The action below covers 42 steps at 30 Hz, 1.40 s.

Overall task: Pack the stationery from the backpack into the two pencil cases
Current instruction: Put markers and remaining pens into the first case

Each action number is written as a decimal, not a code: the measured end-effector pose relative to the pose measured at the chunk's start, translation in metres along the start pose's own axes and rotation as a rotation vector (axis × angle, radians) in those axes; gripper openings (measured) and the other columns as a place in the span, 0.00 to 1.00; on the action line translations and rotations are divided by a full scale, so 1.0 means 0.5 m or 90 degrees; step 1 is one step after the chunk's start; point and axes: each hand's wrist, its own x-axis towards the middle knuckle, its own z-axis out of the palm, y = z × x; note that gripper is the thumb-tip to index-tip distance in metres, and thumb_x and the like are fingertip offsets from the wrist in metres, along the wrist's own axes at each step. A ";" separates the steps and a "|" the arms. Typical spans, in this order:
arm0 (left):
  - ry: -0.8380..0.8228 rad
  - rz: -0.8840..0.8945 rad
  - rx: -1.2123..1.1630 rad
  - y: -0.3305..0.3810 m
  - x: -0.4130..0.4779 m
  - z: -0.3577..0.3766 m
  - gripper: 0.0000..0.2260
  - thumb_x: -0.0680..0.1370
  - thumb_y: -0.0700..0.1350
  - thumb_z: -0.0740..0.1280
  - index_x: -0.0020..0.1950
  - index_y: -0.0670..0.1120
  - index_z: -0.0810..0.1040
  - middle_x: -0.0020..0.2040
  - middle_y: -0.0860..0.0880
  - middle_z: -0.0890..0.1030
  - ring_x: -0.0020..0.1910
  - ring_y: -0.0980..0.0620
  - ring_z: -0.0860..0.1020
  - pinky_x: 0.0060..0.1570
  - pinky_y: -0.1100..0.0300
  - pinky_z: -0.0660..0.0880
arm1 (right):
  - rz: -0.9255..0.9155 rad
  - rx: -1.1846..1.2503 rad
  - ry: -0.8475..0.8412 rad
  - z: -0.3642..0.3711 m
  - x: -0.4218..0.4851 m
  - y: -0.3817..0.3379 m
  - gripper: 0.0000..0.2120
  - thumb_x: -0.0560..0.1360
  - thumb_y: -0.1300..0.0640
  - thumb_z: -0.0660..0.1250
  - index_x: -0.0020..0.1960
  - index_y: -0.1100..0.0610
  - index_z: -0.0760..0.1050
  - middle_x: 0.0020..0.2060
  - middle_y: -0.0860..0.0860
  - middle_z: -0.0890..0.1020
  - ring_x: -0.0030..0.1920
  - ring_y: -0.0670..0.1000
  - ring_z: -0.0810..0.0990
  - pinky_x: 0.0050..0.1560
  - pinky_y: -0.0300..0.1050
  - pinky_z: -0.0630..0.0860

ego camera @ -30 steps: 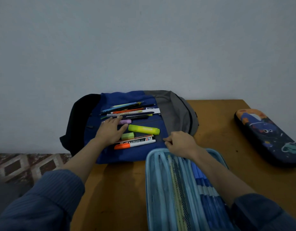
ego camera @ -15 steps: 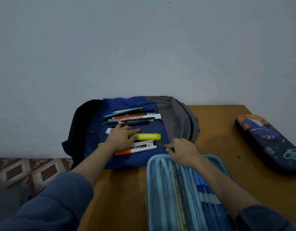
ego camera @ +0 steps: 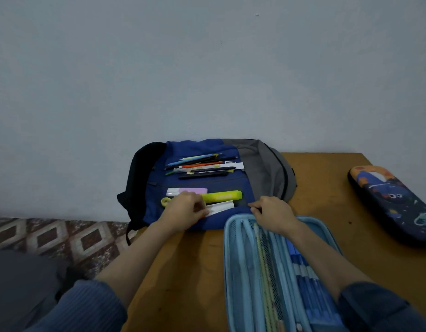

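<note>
Stationery point(ego camera: 202, 166) lies crosswise on the flat backpack point(ego camera: 190, 149), long axes running left to right. Nearest is the left hand point(ego camera: 184, 209), fingers curled over the white marker point(ego camera: 221, 207) and seemingly pinching it, though the grip is partly hidden. The right hand point(ego camera: 271, 213) clutches the far rim of the open blue pencil case point(ego camera: 228, 271), just beside. Wooden table point(ego camera: 327, 188), pale wall point(ego camera: 207, 68), patterned floor point(ego camera: 39, 236).

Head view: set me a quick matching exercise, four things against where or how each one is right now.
1 yellow highlighter
2 light blue pencil case
3 space-print pencil case
4 left hand

a shut, on the table's right side
b lying on the backpack
c open, at the table's near edge
d gripping the white marker

Pairs: 1-b, 2-c, 3-a, 4-d
</note>
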 end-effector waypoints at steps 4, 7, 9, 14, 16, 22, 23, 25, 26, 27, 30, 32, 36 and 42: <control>0.004 -0.006 0.073 -0.013 -0.033 0.009 0.12 0.78 0.52 0.63 0.57 0.49 0.78 0.56 0.50 0.75 0.58 0.51 0.71 0.53 0.58 0.70 | 0.005 0.017 0.006 0.001 -0.016 0.002 0.17 0.81 0.52 0.54 0.67 0.52 0.72 0.63 0.51 0.76 0.62 0.52 0.74 0.54 0.43 0.72; -0.001 -0.023 0.193 -0.016 -0.050 0.015 0.14 0.79 0.54 0.59 0.59 0.49 0.77 0.59 0.50 0.73 0.61 0.49 0.68 0.59 0.55 0.65 | 0.014 0.043 0.001 -0.004 -0.030 0.006 0.17 0.81 0.52 0.55 0.68 0.51 0.71 0.64 0.49 0.77 0.59 0.51 0.76 0.48 0.40 0.71; -0.004 -0.037 0.257 -0.011 -0.057 0.022 0.14 0.80 0.52 0.58 0.61 0.48 0.75 0.62 0.49 0.70 0.64 0.48 0.65 0.62 0.54 0.62 | 0.020 0.046 -0.025 -0.013 -0.038 0.005 0.17 0.81 0.52 0.56 0.68 0.52 0.70 0.64 0.49 0.77 0.60 0.51 0.76 0.50 0.40 0.72; 0.059 -0.057 0.204 -0.011 -0.069 0.021 0.13 0.79 0.50 0.61 0.60 0.46 0.75 0.65 0.50 0.70 0.65 0.49 0.64 0.62 0.55 0.61 | 0.005 0.104 -0.002 -0.032 -0.065 -0.008 0.15 0.77 0.57 0.62 0.63 0.57 0.75 0.60 0.51 0.79 0.58 0.51 0.76 0.55 0.44 0.75; 0.119 -0.071 0.074 -0.012 -0.076 0.009 0.11 0.78 0.48 0.63 0.57 0.45 0.75 0.61 0.48 0.73 0.60 0.49 0.68 0.56 0.57 0.66 | -0.013 0.084 0.053 -0.032 -0.085 -0.016 0.12 0.76 0.57 0.64 0.57 0.58 0.78 0.56 0.53 0.78 0.56 0.52 0.76 0.52 0.45 0.74; 0.265 -0.115 -0.274 0.040 -0.090 -0.041 0.05 0.76 0.43 0.67 0.43 0.44 0.73 0.38 0.49 0.74 0.36 0.54 0.72 0.35 0.70 0.67 | 0.020 -0.074 -0.008 -0.015 -0.146 -0.076 0.12 0.75 0.58 0.64 0.33 0.59 0.69 0.38 0.53 0.76 0.43 0.54 0.77 0.35 0.42 0.67; 0.277 -0.110 -0.301 0.051 -0.092 -0.047 0.05 0.76 0.42 0.68 0.42 0.43 0.73 0.37 0.49 0.74 0.34 0.55 0.72 0.34 0.71 0.68 | 0.020 -0.107 -0.042 -0.011 -0.155 -0.086 0.13 0.75 0.58 0.63 0.33 0.57 0.65 0.40 0.53 0.76 0.45 0.55 0.76 0.36 0.41 0.66; 0.290 -0.102 -0.338 0.067 -0.095 -0.053 0.05 0.76 0.43 0.68 0.43 0.42 0.75 0.38 0.46 0.77 0.35 0.54 0.73 0.35 0.66 0.70 | 0.011 -0.153 -0.080 -0.009 -0.168 -0.097 0.07 0.76 0.57 0.62 0.42 0.57 0.67 0.52 0.55 0.77 0.54 0.57 0.77 0.42 0.43 0.67; 0.294 -0.099 -0.347 0.074 -0.097 -0.056 0.06 0.76 0.44 0.68 0.43 0.42 0.75 0.38 0.45 0.77 0.35 0.51 0.74 0.36 0.61 0.72 | 0.011 -0.161 -0.087 -0.013 -0.173 -0.101 0.06 0.76 0.55 0.64 0.46 0.57 0.68 0.54 0.55 0.76 0.57 0.57 0.76 0.44 0.44 0.67; 0.296 -0.095 -0.352 0.080 -0.098 -0.057 0.06 0.76 0.44 0.68 0.42 0.43 0.75 0.38 0.45 0.77 0.36 0.50 0.74 0.36 0.58 0.72 | 0.018 -0.160 -0.097 -0.013 -0.174 -0.100 0.10 0.75 0.52 0.65 0.46 0.57 0.67 0.53 0.54 0.76 0.57 0.56 0.76 0.44 0.45 0.67; 0.293 -0.083 -0.346 0.093 -0.111 -0.064 0.07 0.76 0.45 0.67 0.41 0.45 0.73 0.35 0.50 0.74 0.35 0.54 0.73 0.35 0.63 0.70 | 0.046 -0.133 -0.127 -0.018 -0.182 -0.101 0.19 0.71 0.45 0.70 0.43 0.57 0.64 0.42 0.52 0.71 0.56 0.56 0.77 0.43 0.44 0.66; 0.282 -0.088 -0.332 0.095 -0.117 -0.063 0.06 0.76 0.45 0.67 0.43 0.44 0.74 0.37 0.49 0.75 0.36 0.54 0.73 0.36 0.65 0.70 | 0.056 -0.112 -0.131 -0.016 -0.184 -0.101 0.19 0.70 0.45 0.71 0.49 0.57 0.68 0.47 0.54 0.73 0.56 0.56 0.77 0.43 0.44 0.68; 0.265 -0.106 -0.331 0.101 -0.128 -0.057 0.06 0.76 0.44 0.68 0.47 0.42 0.75 0.40 0.49 0.76 0.39 0.54 0.74 0.38 0.67 0.71 | 0.073 -0.072 -0.132 -0.015 -0.185 -0.102 0.23 0.70 0.47 0.72 0.57 0.60 0.70 0.53 0.54 0.76 0.56 0.57 0.76 0.45 0.45 0.69; 0.266 -0.115 -0.362 0.130 -0.145 -0.044 0.04 0.77 0.45 0.67 0.45 0.46 0.73 0.36 0.54 0.75 0.37 0.59 0.74 0.35 0.71 0.71 | 0.050 -0.168 -0.142 -0.015 -0.191 -0.122 0.17 0.69 0.48 0.71 0.39 0.57 0.67 0.39 0.49 0.70 0.47 0.53 0.74 0.41 0.43 0.68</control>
